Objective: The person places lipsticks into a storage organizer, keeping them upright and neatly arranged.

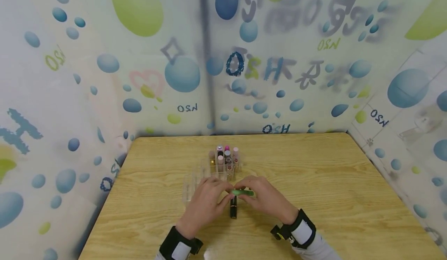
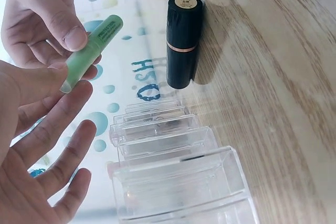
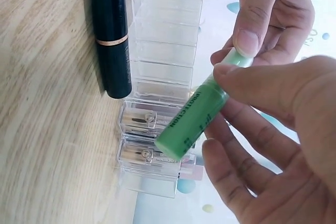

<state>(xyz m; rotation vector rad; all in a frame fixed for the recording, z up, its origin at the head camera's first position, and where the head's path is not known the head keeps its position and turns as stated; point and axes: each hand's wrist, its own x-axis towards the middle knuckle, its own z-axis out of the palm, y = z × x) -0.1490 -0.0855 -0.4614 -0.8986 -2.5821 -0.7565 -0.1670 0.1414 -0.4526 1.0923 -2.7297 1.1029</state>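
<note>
A green lip balm tube (image 1: 243, 192) with dark lettering is held between my two hands above the table. My left hand (image 1: 206, 198) pinches its paler end between thumb and forefinger, the other fingers spread loosely below in the left wrist view. My right hand (image 1: 265, 198) pinches the tube near its middle, and the darker green end (image 3: 186, 124) points out from the thumb in the right wrist view. Below the hands, a black lipstick tube (image 1: 233, 209) with a thin gold band lies on the table, its labelled end (image 2: 185, 2) toward me.
Just beyond the hands stands a clear stepped organizer (image 2: 178, 182), its left part partly behind my left hand. Several lipsticks and small bottles (image 1: 227, 157) fill its right-hand slots. The wooden table (image 1: 314, 167) meets a patterned curtain (image 1: 258, 108) at the back.
</note>
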